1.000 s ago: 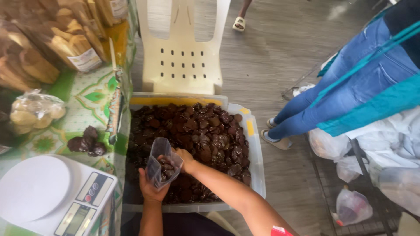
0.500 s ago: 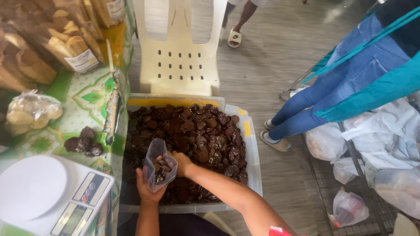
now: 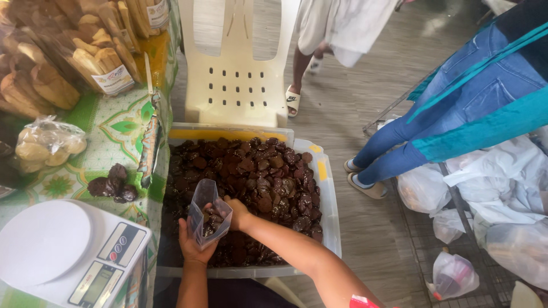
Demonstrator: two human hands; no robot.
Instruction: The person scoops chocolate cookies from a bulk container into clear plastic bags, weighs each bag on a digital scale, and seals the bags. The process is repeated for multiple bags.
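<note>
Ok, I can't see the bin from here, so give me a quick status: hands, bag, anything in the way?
Left hand holds clear bag open over bin. Right hand at bag mouth, dropping dark cookies in. Nothing blocking; scale sits beside.

Grey plank floor; cream plastic chair; green patterned tablecloth; daylight.

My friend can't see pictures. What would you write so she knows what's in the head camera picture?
A person's left hand holds a small clear bag while the right hand drops dark cookies into it, above a big plastic bin full of them. A white kitchen scale sits on the table beside it.
</note>
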